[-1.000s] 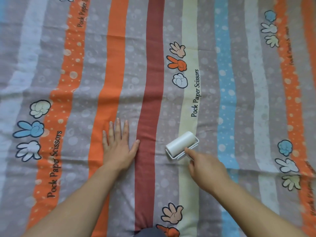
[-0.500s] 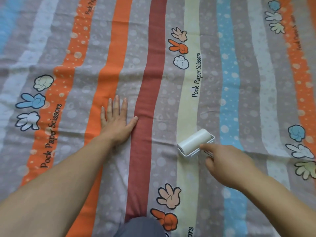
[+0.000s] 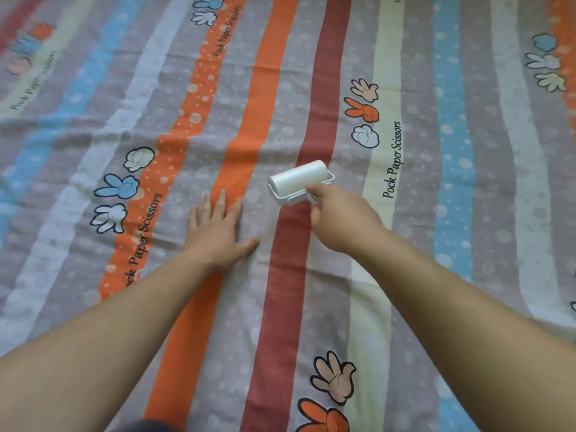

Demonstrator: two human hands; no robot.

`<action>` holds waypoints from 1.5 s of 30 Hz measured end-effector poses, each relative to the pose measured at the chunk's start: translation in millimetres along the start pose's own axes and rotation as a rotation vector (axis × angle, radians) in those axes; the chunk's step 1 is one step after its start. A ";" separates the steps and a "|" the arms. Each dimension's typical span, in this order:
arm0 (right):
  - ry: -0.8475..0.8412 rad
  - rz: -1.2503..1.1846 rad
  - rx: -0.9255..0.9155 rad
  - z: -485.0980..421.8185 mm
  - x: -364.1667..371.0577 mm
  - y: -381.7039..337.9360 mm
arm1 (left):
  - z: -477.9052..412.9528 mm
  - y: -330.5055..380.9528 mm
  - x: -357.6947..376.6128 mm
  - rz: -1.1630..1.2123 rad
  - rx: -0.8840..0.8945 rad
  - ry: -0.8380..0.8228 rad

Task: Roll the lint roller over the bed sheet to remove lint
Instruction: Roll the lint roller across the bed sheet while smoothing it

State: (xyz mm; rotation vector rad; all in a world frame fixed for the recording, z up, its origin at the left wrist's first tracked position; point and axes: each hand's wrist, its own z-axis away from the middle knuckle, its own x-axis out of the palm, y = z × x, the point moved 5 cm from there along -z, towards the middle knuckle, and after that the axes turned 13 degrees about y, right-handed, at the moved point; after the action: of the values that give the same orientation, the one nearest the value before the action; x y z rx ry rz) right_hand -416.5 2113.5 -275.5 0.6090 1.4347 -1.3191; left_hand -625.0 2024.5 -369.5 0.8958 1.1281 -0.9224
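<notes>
A white lint roller (image 3: 298,179) lies with its drum on the striped bed sheet (image 3: 467,213), across the dark red stripe. My right hand (image 3: 343,218) grips its handle from behind; the handle is mostly hidden under my fingers. My left hand (image 3: 218,230) presses flat on the sheet just left of the roller, fingers straight and spread over the grey and orange stripes, thumb pointing right.
The sheet fills the whole view, with orange, red, cream, blue and grey stripes, cartoon hand prints (image 3: 363,112) and "Pock Paper Scissors" lettering. Light wrinkles run across it above my left hand. A dark bit of clothing (image 3: 149,427) shows at the bottom edge.
My right hand has moved the roller left, from the cream stripe onto the dark red stripe, and farther from me. My left hand stays flat on the sheet. The camera has shifted.
</notes>
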 end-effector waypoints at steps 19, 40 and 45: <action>-0.053 0.138 0.127 57.9 44.4 13.1 | -17.2 -21.7 34.3 0.102 0.013 -0.072; -0.270 0.252 0.197 86.6 -48.2 10.0 | 18.4 -26.7 22.2 0.172 0.136 -0.033; 0.049 0.058 0.087 -2.5 -5.2 -68.2 | -18.5 -73.0 9.2 0.041 0.060 0.034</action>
State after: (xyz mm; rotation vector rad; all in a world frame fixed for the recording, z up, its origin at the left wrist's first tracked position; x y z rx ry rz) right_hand -475.7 2099.3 -244.3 0.7396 1.3942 -1.3339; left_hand -697.2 2014.3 -390.2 0.9836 1.1115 -0.9145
